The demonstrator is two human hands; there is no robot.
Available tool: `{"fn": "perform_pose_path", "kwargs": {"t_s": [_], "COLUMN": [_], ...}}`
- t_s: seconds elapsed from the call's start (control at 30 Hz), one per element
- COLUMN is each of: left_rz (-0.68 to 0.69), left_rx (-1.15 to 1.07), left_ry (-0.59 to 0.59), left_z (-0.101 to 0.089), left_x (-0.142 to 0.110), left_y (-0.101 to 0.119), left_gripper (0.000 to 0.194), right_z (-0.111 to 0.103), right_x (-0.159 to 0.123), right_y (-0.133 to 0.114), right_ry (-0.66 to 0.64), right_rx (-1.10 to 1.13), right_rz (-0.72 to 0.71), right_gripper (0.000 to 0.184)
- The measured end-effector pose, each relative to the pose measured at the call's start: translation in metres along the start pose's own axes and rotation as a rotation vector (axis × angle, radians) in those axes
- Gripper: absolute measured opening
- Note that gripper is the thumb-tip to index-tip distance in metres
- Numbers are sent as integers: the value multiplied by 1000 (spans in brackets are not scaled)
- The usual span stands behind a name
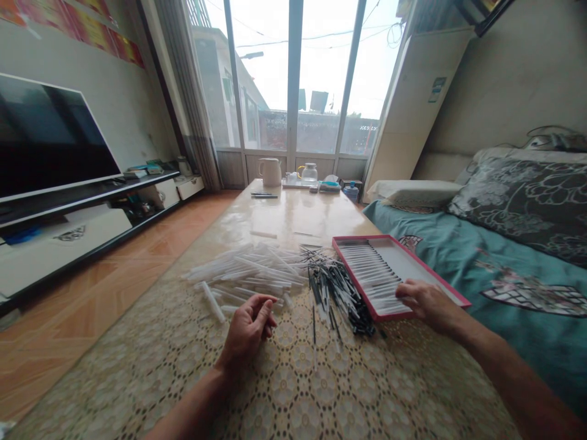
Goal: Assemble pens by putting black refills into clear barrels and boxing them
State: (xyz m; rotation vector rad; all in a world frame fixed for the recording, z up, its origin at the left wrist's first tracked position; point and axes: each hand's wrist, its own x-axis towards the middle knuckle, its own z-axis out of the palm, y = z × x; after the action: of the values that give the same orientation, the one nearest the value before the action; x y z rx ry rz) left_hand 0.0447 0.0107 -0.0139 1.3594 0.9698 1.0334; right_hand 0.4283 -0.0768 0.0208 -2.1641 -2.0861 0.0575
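My right hand (424,304) is over the near end of a red-rimmed box (438,275), fingers bent and pinched together at a row of slim white sticks (369,266) with dark ends. Whatever its fingertips hold is hidden. Above the near tablecloth, my left hand (250,327) has its fingers curled and thumb pressed in; I cannot make out what is inside. Just beyond it lies a loose heap of translucent white tubes (257,269). Between that heap and the box is a pile of thin black and clear rods (328,287), with small black pieces (362,321) at its near end.
The long table has a patterned cover (302,391). At its far end stand a beige jug (270,172), a glass pot (309,173) and a tissue pack (329,185). A sofa (504,287) borders the right side; a TV cabinet (92,238) is to the left.
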Motion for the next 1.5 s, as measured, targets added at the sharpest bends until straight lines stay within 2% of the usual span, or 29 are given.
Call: {"fn": "perform_pose_path", "kwargs": {"t_s": [0.23,0.33,0.4,0.53,0.7,0.87,0.93,1.03,1.13,1.2,1.27,1.33,1.4,1.5], "left_rz": [1,-10,-15,-10,48,119,125,144,252,285,318,373,357,290], "left_rx": [-10,-18,-20,-18,4,156,254,417,648,817,956,1075,1196,1234], "left_ry": [5,17,21,33,105,188,108,-119,-349,-385,-334,-177,-8,56], "left_z": [0,0,1,2,-1,-2,1,5,1,-12,-34,-64,-96,-134], "left_x": [0,0,-1,-3,-5,-15,-25,-45,-51,-37,-8,32,72,118], "left_y": [-1,-1,-1,0,0,10,23,54,88,100,99,85,64,34], "left_gripper": [32,32,33,32,28,23,24,32,44,41,42,48,57,63], "right_z": [6,8,8,8,22,38,43,49,53,54,54,54,55,57], "right_x": [-1,0,3,18,47,90,110,137,161,174,185,196,205,219], "right_y": [5,1,-10,-61,-140,-186,-198,-210,-217,-220,-221,-222,-224,-229], "right_ry": [-7,61,128,244,327,384,396,391,363,333,296,254,207,131], "right_rx": [-38,-34,-8,94,249,262,270,280,281,278,274,270,266,263], "right_rz": [-1,18,6,-118,-224,-192,-179,-165,-140,-130,-132,-136,-139,-155], "right_gripper": [18,18,17,23,18,31,35,39,44,47,49,52,56,60]}}
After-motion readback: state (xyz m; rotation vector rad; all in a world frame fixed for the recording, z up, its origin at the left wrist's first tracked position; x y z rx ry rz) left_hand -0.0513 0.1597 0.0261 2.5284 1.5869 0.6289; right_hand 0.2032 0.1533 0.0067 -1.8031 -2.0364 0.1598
